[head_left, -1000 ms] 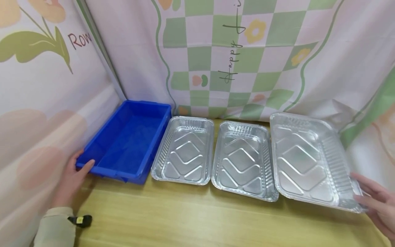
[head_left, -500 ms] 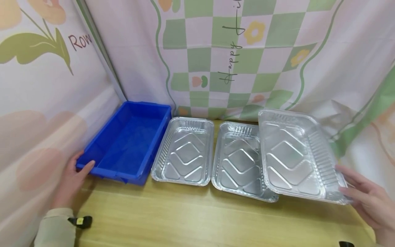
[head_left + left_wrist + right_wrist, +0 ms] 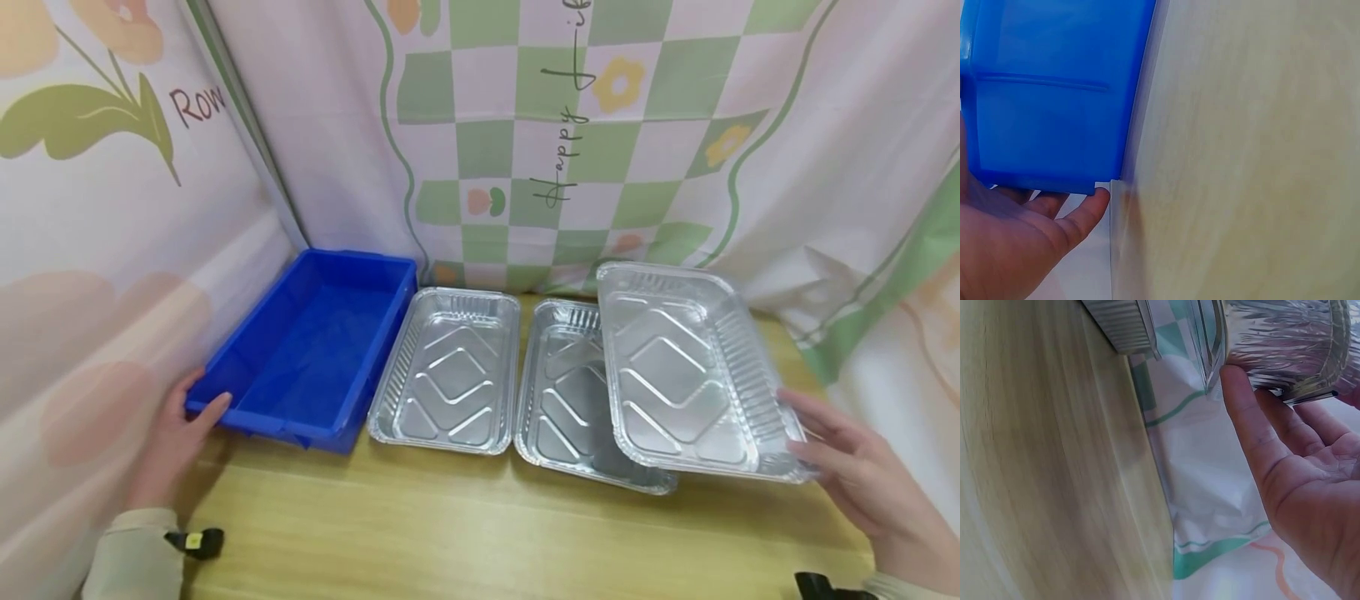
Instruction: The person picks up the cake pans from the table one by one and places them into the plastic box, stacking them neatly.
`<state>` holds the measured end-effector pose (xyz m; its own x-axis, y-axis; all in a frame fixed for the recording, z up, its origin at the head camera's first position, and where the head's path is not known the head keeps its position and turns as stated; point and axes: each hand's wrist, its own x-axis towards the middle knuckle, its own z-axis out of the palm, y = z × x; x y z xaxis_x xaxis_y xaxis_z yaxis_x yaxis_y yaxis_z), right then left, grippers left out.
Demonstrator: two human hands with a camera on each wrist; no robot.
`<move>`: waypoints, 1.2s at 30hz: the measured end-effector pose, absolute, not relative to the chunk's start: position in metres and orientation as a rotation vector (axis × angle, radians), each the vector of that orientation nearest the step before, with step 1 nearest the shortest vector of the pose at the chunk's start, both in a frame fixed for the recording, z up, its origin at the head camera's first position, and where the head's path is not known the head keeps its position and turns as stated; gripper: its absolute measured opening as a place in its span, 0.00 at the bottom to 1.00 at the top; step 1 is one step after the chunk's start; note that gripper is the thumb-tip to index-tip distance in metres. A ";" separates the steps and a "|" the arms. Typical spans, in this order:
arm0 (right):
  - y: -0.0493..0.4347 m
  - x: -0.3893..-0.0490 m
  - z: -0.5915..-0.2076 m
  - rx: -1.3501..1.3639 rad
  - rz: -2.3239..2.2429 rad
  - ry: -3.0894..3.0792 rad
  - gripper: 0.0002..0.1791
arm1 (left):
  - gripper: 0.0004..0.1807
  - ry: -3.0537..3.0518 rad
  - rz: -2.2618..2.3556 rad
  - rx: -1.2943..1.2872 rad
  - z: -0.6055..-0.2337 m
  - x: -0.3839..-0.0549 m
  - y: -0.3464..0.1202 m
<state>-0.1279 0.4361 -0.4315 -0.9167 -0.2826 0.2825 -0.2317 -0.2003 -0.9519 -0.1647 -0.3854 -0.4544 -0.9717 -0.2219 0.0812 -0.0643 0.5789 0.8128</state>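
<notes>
My left hand (image 3: 176, 442) grips the near left corner of a blue plastic bin (image 3: 311, 358), thumb over the rim. In the left wrist view, several fingertips (image 3: 1079, 215) reach along the end of the bin (image 3: 1054, 125). My right hand (image 3: 862, 467) holds a foil tray (image 3: 667, 367) by its right side, thumb on the edge and fingers against the outer wall. That tray is raised and tilted, hiding the right part of a second foil tray (image 3: 558, 425). The right wrist view shows fingers (image 3: 1247, 412) against the crinkled foil wall (image 3: 1285, 344).
A third foil tray (image 3: 453, 387) lies between the blue bin and the second tray on the wooden table (image 3: 465, 525). Behind the row hangs a checked curtain (image 3: 555, 150); another printed curtain (image 3: 97, 233) runs close along the left side.
My right hand has carried the foil tray leftward, from beside the second foil tray to partly over it. The left hand stays on the bin, which has not moved.
</notes>
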 end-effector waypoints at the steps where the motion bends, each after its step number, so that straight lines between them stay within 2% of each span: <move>1: 0.433 -0.129 -0.431 -0.644 -2.326 1.956 0.37 | 0.43 -2.637 -1.347 0.243 -0.454 -0.165 -0.386; 11: 0.408 -0.141 -0.422 -0.736 -2.310 1.845 0.37 | 0.44 -2.654 -1.357 0.243 -0.453 -0.164 -0.389; 36: 0.357 -0.154 -0.420 -0.637 -2.206 1.925 0.37 | 0.44 -2.619 -1.364 0.234 -0.457 -0.166 -0.388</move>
<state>-0.1545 0.3574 -0.4198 -0.8996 -0.3783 0.2182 -0.1651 -0.1681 -0.9719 -0.1657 -0.3880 -0.4566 -0.9716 -0.2206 0.0854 -0.0564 0.5669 0.8219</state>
